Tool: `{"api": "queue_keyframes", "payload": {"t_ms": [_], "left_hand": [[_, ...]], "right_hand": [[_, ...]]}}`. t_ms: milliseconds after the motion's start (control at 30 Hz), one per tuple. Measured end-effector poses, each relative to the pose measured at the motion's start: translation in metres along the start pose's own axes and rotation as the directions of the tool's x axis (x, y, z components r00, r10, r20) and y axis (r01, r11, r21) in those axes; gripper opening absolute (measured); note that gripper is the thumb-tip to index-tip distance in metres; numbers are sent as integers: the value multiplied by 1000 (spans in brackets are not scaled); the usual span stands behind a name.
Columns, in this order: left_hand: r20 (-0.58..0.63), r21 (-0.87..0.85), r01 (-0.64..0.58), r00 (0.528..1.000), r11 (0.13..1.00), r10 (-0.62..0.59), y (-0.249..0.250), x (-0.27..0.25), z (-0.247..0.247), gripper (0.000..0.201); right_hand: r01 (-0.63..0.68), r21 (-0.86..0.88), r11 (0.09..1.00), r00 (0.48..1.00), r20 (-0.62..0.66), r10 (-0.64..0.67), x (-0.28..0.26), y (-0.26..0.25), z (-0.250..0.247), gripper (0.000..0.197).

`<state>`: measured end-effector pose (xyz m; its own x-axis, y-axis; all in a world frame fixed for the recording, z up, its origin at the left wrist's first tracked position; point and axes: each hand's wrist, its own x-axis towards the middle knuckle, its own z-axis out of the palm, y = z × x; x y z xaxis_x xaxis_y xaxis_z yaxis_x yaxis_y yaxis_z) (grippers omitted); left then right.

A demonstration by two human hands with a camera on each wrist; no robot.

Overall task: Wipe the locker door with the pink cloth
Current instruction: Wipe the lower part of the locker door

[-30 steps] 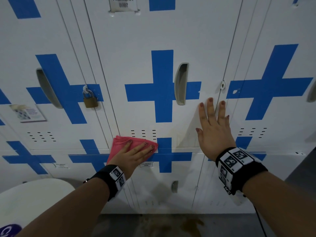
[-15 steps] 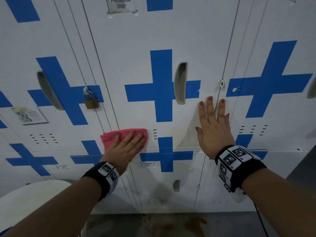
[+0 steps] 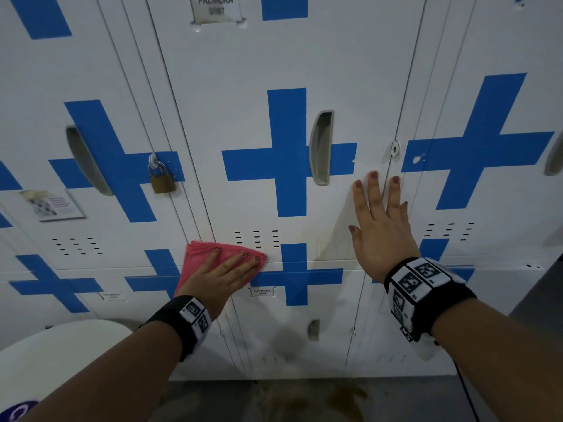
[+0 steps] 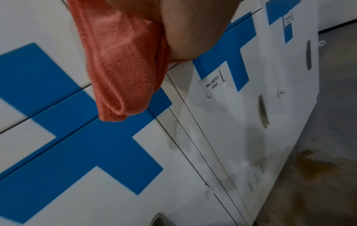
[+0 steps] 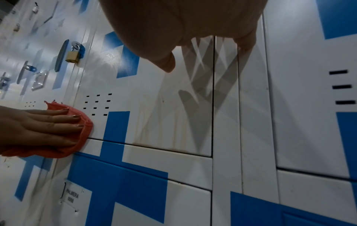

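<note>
Looking down from my head, I have my left hand [image 3: 224,274] spread flat over the pink cloth [image 3: 199,254], fingers straight, pressing it against the bottom left corner of the locker door [image 3: 274,62] with the blue cross [image 3: 286,159], just beside the vent slots [image 3: 257,239]. My right hand [image 3: 380,226] lies flat and empty near that door's right edge, fingers splayed and straight, the outer ones across the seam. The cloth sits at the very foot of the door, overlapping the gap to the lower locker. Brownish streaks [image 3: 320,245] show between my two hands, and I judge them not yet wiped. I cannot tell from here whether the upper part is already clean.

From my left wrist, the pink cloth [image 4: 123,68] hangs folded under the heel of my left hand [image 4: 193,29]; my fingers are out of sight here. Smudges mark the lower locker's edge, which is not my job.

From my right wrist, my left hand [image 5: 44,130] shows four straight fingers on the pink cloth [image 5: 85,131], which bulges past the fingertips. Rusty runs [image 5: 154,122] trail down the locker door [image 5: 173,107] to its bottom edge, right of the cloth. I reckon the lower stretch is what remains.
</note>
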<state>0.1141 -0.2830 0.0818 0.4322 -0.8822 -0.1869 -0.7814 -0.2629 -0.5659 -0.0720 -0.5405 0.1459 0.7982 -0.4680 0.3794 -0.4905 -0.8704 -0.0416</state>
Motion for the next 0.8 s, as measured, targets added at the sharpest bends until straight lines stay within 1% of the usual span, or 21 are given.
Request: {"api": "queue_keyframes", "payload": {"t_ms": [100, 167, 233, 300, 433, 500, 533, 567, 633, 667, 733, 800], "left_hand": [[-20, 2, 45, 999, 999, -45, -9, -7, 12, 86], [-131, -26, 61, 989, 998, -64, -18, -12, 20, 100], [-158, -76, 99, 981, 992, -110, -25, -17, 21, 116], [-226, -111, 122, 963, 986, -144, -30, -20, 17, 122], [-243, -152, 167, 949, 974, -201, -31, -15, 0, 132], [-208, -160, 160, 959, 974, -192, -27, -11, -4, 130], [-198, -154, 149, 964, 977, -178, -26, -9, -4, 126], [-190, -131, 131, 970, 983, -155, -24, -8, -4, 119], [-123, -64, 88, 988, 994, -95, -21, -8, -1, 105], [-109, -36, 71, 991, 997, -74, -19, -9, 0, 99], [-53, -6, 72, 996, 997, -72, -18, -13, 4, 90], [20, 3, 79, 997, 997, -79, -19, -19, 5, 87]], "right_hand": [[-3, 7, 1000, 1000, 4, 3, -1, -1, -2, 76], [-3, 11, 1000, 1000, 11, 3, -1, -1, -3, 75], [-2, 17, 1000, 1000, 16, 2, -1, -1, -4, 75], [-3, 20, 1000, 1000, 21, 3, -1, -1, -5, 76], [-7, 21, 1000, 1000, 23, 7, -1, -2, -5, 76], [-11, 21, 1000, 1000, 24, 11, -2, -3, -5, 77], [-12, 22, 1000, 1000, 24, 11, -2, -3, -5, 77], [-13, 25, 1000, 1000, 23, 12, -2, -3, -5, 77], [-16, 30, 999, 1000, 21, 15, -2, -4, -5, 77], [-16, 30, 999, 1000, 21, 15, -2, -4, -5, 77], [-13, 26, 1000, 1000, 22, 13, -2, -4, -5, 77], [-13, 28, 1000, 1000, 28, 12, -2, -3, -5, 76]]}}
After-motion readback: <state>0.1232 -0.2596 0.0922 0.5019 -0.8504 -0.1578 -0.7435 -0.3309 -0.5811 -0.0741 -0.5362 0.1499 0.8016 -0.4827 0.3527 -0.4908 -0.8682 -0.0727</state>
